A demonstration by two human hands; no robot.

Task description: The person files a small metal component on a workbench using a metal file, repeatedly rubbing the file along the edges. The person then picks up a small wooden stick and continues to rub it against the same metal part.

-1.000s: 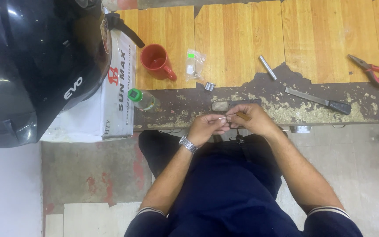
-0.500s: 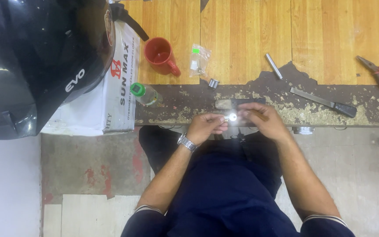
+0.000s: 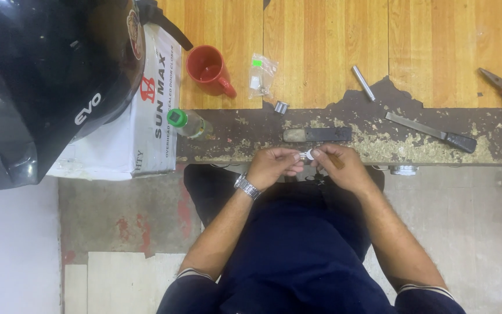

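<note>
dark flat bar (image 3: 316,135) now uncovered on bench; both hands drawn nearer the body

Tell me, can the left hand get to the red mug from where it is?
Probably yes: the bench between the left hand and the red mug looks bare, but that hand helps pinch a small shiny metal part.

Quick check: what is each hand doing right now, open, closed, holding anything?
Left hand: closed, pinching a small shiny metal part.
Right hand: closed, pinching the same part.

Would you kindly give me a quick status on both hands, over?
Left hand and right hand together at bench edge. Fingers pinching small shiny metal part. Dark bar just beyond; nothing in between.
</note>
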